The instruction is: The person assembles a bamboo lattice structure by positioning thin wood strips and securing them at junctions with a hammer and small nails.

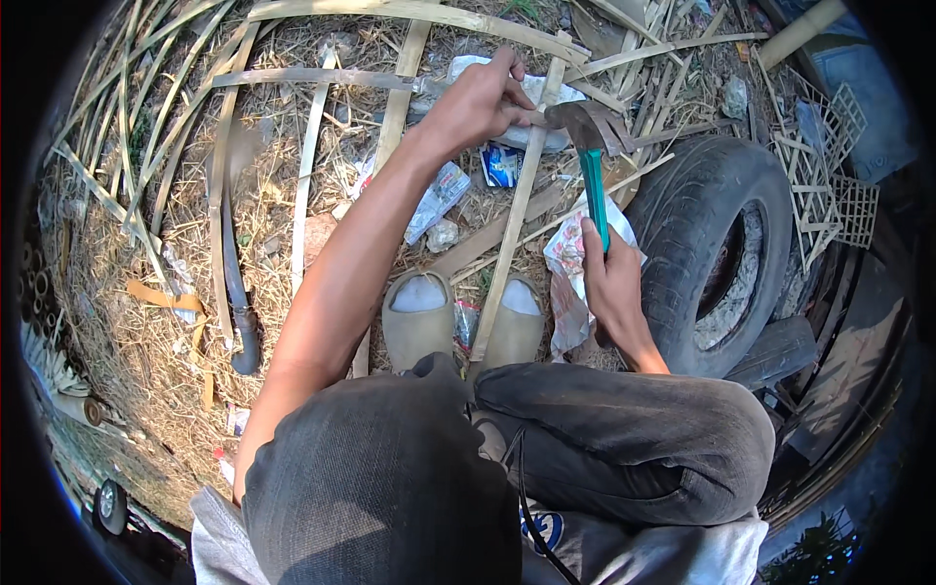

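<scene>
My right hand is wrapped round the green handle of a claw hammer. The hammer's metal head hangs just right of my left fingers, its flat face toward them. My left hand reaches far forward, fingers pinched together where bamboo strips cross; what lies between the fingertips is too small to make out. A long upright bamboo strip runs from under that spot down between my feet. Beneath the crossing sits a pale stone-like block, and another flat strip comes in from the left.
An old tyre stands close to my right hand. A machete-like blade with a dark handle lies on straw at the left. Bamboo strips pile up at the far left. Wrappers litter the ground near my sandals.
</scene>
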`<state>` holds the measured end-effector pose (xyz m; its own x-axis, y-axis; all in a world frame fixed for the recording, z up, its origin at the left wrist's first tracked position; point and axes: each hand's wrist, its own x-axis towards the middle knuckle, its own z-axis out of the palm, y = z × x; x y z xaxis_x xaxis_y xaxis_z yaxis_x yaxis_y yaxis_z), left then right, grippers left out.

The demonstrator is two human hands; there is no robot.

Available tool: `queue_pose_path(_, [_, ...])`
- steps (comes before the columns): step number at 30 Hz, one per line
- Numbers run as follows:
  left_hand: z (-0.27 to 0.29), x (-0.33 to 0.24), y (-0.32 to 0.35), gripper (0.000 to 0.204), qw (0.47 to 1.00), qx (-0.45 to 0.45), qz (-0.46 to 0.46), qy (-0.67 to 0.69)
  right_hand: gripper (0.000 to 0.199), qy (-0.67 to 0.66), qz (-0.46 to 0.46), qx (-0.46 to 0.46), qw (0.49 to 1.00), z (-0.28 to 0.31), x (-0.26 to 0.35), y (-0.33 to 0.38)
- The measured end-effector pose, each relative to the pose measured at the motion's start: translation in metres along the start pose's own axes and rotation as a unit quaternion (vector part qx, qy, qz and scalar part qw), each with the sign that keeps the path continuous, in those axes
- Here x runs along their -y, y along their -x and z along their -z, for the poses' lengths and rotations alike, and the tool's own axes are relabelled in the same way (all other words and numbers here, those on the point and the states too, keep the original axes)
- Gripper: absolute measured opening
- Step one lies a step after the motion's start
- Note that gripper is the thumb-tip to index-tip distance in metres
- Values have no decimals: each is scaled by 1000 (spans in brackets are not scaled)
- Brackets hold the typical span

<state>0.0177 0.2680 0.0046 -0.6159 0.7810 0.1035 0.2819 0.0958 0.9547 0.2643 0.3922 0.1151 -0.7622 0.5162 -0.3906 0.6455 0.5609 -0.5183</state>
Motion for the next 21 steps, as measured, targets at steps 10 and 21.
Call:
queue_pose_path(10, [3,0,-1,48,999,8,27,-33,44,-12,35,-69,997,-21,-18,1])
queue_pose_path(21, [1,-3,7,38,994,28,-20,-108,49,-365,-54,-76,926,52,22,12])
